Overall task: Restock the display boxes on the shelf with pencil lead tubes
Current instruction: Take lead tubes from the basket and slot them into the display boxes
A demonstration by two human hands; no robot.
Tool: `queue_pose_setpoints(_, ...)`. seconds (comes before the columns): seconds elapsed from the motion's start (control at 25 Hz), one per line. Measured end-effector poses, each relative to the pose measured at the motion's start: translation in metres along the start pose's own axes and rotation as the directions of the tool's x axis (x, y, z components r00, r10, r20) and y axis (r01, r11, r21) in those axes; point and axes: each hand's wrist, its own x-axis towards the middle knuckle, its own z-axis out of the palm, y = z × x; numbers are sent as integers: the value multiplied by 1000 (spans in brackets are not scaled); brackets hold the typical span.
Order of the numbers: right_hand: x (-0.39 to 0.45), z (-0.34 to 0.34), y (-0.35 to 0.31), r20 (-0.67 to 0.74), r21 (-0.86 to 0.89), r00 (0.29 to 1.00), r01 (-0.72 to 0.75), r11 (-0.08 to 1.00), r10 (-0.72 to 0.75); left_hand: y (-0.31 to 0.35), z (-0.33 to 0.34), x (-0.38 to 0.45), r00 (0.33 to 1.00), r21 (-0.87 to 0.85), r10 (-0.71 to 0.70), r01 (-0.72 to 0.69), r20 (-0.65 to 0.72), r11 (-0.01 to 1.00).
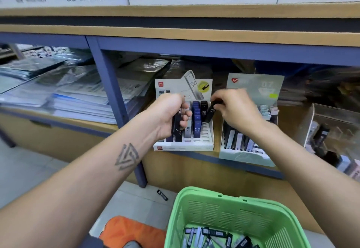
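Now the right hand [236,109] pinches 1 black tube [210,113] over the white box's [208,136] right slots; the left hand [169,115] grips several tubes [177,129]. Light, stiff, probably slippery: hold mid-body.

The left hand [167,115] grips a few dark lead tubes [177,129] in front of the white display box [184,147] on the shelf. The right hand [236,109] pinches one black tube [210,113], tilted, over the box's right side. Below is a green basket [196,205] w/ more tubes, and one tube on the floor [162,195].
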Motion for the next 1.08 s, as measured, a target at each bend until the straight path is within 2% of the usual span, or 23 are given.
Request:
queue_pose_setpoints(0.2,13,22,-5,28,-189,999,-19,982,25,-1,-2,6,1000,42,22,-23,17,999)
queue_pose_setpoints(0.56,25,23,-21,173,-258,982,-34,966,81,3,-3,9,1000,57,-22,22,2,998)
queue_pose_setpoints(0.68,34,26,-19,158,-253,979,-86,964,129,4,-4,6,1000,40,-2,2,-7,999)
queue_pose_setpoints(0.76,43,30,-21,152,-315,976,-99,944,154,3,-4,4,1000,23,8,-8,-17,1000)
queue_pose_setpoints(0.92,45,30,-37,186,-495,975,-14,869,122,2,-5,2,999,49,-28,26,42,998)
queue_pose_setpoints(1.08,42,22,-40,202,-497,977,47,867,63,-1,-9,4,989,51,-93,88,114,995)
